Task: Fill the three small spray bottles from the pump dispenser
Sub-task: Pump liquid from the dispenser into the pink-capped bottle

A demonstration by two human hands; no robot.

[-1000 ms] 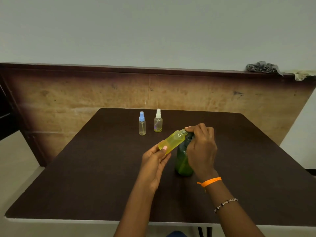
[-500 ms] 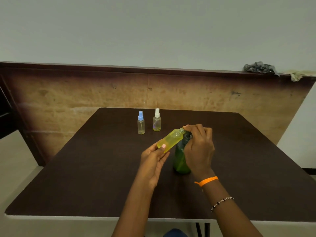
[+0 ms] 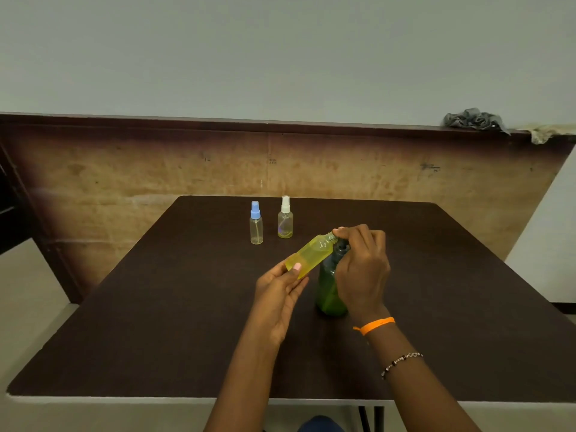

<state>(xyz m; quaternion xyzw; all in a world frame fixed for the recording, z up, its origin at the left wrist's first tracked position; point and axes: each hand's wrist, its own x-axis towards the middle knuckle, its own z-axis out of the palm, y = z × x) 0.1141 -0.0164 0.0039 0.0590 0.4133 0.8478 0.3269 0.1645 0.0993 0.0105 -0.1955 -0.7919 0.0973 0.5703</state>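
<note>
My left hand [image 3: 279,294] holds a small yellow bottle [image 3: 310,255] by its base, tilted so its open threaded neck points up and right. That neck meets the dark pump head of the green pump dispenser [image 3: 328,291], which stands upright mid-table. My right hand [image 3: 361,265] is curled over the pump head and hides most of it. Two capped spray bottles stand upright farther back: a clear one with a blue cap [image 3: 256,222] and a clear one with a white cap [image 3: 285,218] holding a little yellowish liquid at its bottom.
The dark brown table [image 3: 156,307] ends in a white front edge near me. A wooden panel wall rises just behind its far edge. A grey crumpled cloth [image 3: 473,120] lies on the ledge at the upper right.
Both hands, the yellow bottle and the dispenser keep the same pose. Only the camera view has shifted slightly.
</note>
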